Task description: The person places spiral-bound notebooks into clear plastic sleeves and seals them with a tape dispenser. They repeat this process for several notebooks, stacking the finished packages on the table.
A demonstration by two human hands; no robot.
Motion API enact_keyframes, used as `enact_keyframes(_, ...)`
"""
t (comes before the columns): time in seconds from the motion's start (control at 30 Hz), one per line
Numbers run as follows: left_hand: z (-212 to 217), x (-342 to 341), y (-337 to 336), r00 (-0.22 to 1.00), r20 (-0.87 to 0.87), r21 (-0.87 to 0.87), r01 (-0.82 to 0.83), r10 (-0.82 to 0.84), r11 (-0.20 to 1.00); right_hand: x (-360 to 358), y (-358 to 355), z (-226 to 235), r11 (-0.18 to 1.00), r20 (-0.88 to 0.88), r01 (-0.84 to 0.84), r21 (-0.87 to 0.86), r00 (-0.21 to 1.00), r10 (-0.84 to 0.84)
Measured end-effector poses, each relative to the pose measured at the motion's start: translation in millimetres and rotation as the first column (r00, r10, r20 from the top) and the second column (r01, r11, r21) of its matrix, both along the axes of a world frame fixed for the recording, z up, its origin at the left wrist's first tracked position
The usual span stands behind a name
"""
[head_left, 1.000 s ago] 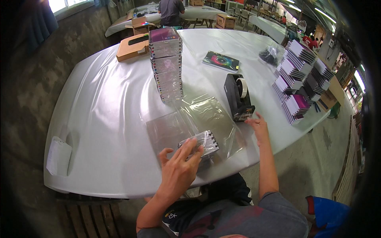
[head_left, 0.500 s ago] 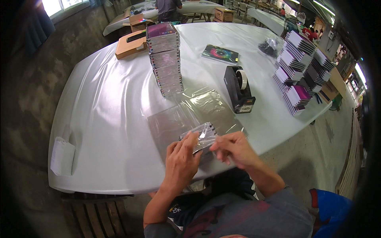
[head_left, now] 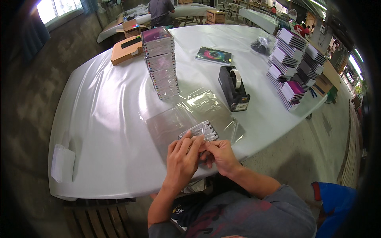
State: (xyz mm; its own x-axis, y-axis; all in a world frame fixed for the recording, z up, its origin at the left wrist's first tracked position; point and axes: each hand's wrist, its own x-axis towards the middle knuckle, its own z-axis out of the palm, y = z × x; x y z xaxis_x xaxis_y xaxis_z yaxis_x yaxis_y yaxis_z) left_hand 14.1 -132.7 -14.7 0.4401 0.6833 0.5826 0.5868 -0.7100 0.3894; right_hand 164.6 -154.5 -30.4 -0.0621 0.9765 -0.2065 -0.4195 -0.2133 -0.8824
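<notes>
A flat case wrapped in clear plastic film (head_left: pixel 202 131) lies near the table's front edge. My left hand (head_left: pixel 182 156) rests on its near left part with fingers pressed on it. My right hand (head_left: pixel 220 154) grips its near right edge, fingertips meeting the left hand's. The case sits on a pile of clear plastic sleeves (head_left: pixel 186 111). Directly behind the sleeves stands a tall stack of cases (head_left: pixel 160 63) with purple covers.
A black tape dispenser (head_left: pixel 234 89) stands right of the sleeves. Stacks of booklets (head_left: pixel 291 63) fill the table's right side. A colourful flat case (head_left: pixel 213 54), a black bag (head_left: pixel 261 43), a cardboard box (head_left: pixel 126 48) and a white table (head_left: pixel 99 119) are there. A seated person (head_left: pixel 160 10) is far back.
My right hand left the tape dispenser's side and came to the wrapped case. Both hands now hold the case together at the table's front edge.
</notes>
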Motion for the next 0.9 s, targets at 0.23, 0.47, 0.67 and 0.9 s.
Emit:
enact_keyframes(0.23, -1, 3, -8, 0.992, -0.081, -0.062, -0.107, 0.102, 0.992, 2, -2, -5, 0.999, 0.071, -0.015, -0.035, 0.997, 0.017)
enact_keyframes(0.47, 21, -4, -3, 0.977, -0.209, -0.155, -0.070, 0.036, 0.985, 6, -1, -22, 0.997, 0.263, 0.013, 0.076, 0.964, -0.032)
enact_keyframes(0.67, 26, 11, 3, 0.981, -0.192, -0.087, -0.055, 0.037, 0.995, 8, -1, -51, 0.981, 0.407, 0.087, 0.174, 0.901, -0.152)
enact_keyframes(0.9, 30, 18, 22, 0.947, -0.292, -0.209, -0.197, 0.131, 0.958, 50, 12, -59, 0.854, 0.948, -0.425, 0.300, 0.237, -0.214)
